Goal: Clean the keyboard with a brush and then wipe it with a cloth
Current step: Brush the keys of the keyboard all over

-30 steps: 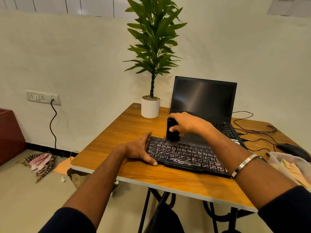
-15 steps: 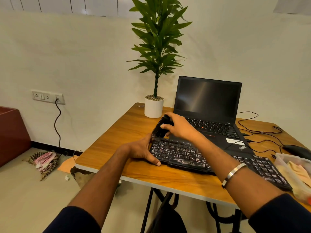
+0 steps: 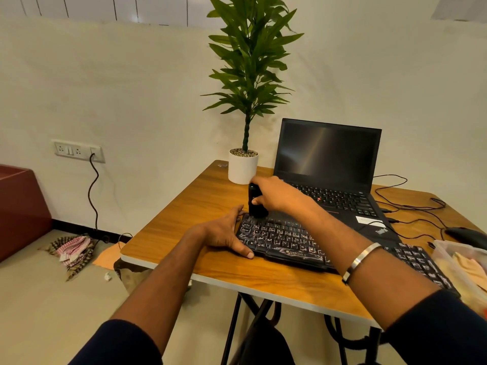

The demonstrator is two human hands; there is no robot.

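The keyboard (image 3: 303, 243) is black with pale key legends. It lies on the wooden table (image 3: 205, 206), near the open laptop (image 3: 329, 164). The right hand (image 3: 279, 196) grips a black brush (image 3: 255, 202) upright on the keyboard's far left corner. The left hand (image 3: 224, 233) rests open against the keyboard's left edge. A potted plant (image 3: 243, 164) stands by the pale wall.

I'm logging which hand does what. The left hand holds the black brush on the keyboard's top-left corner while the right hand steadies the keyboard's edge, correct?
Not quite: the hands are swapped. In the head view the right hand grips the black brush on the keyboard at its top-left corner, while the left hand steadies its edge.
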